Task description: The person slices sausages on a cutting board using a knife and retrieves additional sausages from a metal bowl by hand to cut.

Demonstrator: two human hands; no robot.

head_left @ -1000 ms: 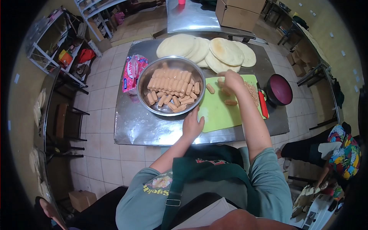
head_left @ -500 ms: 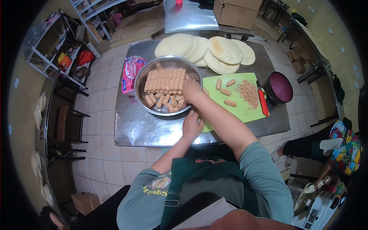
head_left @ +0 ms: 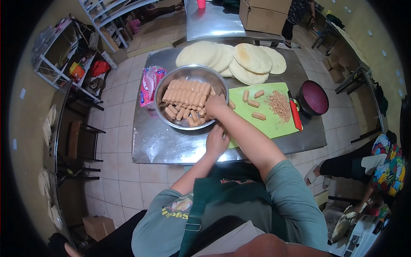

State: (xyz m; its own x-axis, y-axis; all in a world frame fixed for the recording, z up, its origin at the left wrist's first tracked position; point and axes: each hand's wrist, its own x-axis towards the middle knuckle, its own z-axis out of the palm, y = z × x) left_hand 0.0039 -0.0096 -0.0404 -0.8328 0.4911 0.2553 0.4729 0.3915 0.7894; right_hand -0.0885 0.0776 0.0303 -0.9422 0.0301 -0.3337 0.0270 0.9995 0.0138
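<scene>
A steel bowl [head_left: 192,127] holds many short sausages [head_left: 186,95], stacked in neat rows at the back and loose in front. My right hand [head_left: 215,106] reaches over the bowl's right side, its curled fingers down among the loose sausages; what they grip is hidden. Just below the bowl's rim, my left hand [head_left: 217,140] is closed beside the lower left corner of a green cutting board [head_left: 244,132]; its fingertips cannot be seen. Several sausage pieces [head_left: 253,103] lie on the board, with a heap of chopped sausage [head_left: 279,106] and a red-handled knife [head_left: 295,115] at its right.
Round flatbreads [head_left: 252,58] overlap along the table's back edge. A pink plastic packet [head_left: 150,85] lies left of the bowl, and a dark maroon bowl [head_left: 313,97] stands right of the board. A person in a colourful shirt [head_left: 387,165] is at the right. Cardboard boxes [head_left: 265,16] sit behind.
My right hand stays in the bowl with only a slight shift, and a sausage at the stack's right end now stands apart. A person's legs have appeared behind the boxes. The view has shifted slightly.
</scene>
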